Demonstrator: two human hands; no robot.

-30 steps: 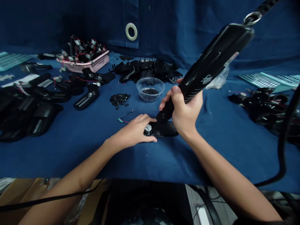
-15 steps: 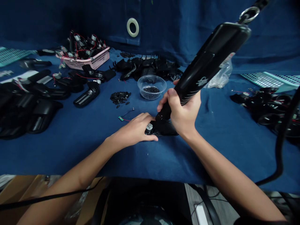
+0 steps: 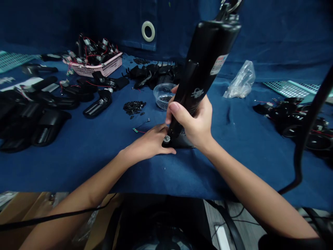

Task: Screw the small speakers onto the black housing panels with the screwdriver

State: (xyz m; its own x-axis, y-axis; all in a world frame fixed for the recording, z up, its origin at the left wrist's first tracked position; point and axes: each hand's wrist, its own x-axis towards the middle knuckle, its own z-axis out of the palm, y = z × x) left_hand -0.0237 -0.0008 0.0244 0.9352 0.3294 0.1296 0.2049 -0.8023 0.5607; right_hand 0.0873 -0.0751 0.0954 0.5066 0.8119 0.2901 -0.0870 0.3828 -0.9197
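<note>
My right hand (image 3: 196, 121) is wrapped round a black electric screwdriver (image 3: 205, 62), which hangs from a metal ring and tilts down to the left. Its lower end is over a black plastic housing (image 3: 183, 141) lying on the blue cloth. My left hand (image 3: 153, 140) grips the housing's left end, thumb at the near side and fingers at the far side. Between them shows a round silvery part (image 3: 167, 139). A small green circuit board (image 3: 135, 130) on thin wires lies left of the housing. The tool's tip is hidden.
Behind my hands stand a clear bowl of tiny dark screws (image 3: 163, 95) and a pile of small black pieces (image 3: 134, 107). A pink basket (image 3: 110, 67) and black housings (image 3: 49, 126) are at the left. A plastic bag (image 3: 240, 81), green trays and black parts (image 3: 299, 121) lie right.
The screwdriver has swung more upright, and its lower end has moved left, close to the silvery part. My right hand has shifted left with it. My left hand is nearly unmoved.
</note>
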